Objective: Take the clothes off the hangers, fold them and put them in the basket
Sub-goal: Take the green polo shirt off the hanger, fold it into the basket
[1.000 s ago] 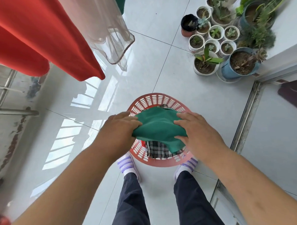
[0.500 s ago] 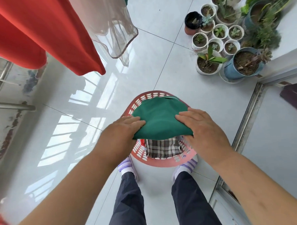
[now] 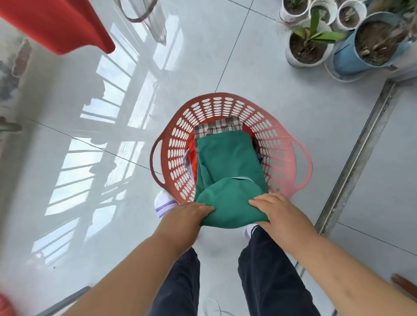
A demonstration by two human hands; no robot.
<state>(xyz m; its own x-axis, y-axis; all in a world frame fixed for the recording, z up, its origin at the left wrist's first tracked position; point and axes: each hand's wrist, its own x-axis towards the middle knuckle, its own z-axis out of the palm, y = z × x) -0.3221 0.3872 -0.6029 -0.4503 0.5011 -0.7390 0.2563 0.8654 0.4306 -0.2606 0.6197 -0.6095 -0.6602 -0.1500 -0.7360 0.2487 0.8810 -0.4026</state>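
Green fabric fills the middle of the frame: a folded green garment [image 3: 227, 166], its long axis running from the person's hands at lower centre up toward the far wall of a red plastic basket [image 3: 277, 140] on the tiled floor [image 3: 246, 60]. The left hand [image 3: 181, 217] grips the near left corner and the right hand [image 3: 282, 213] the near right corner. The fingers [image 3: 262, 199] of each hand lie close together on top of the cloth, clamped on it, with the thumbs hidden underneath. The near end bulges over the basket's near rim. The far end lies inside the basket, on a plaid garment [image 3: 215, 129]. A red cloth [image 3: 53, 23] hangs at upper left, and potted plants [image 3: 305, 48] stand at upper right.
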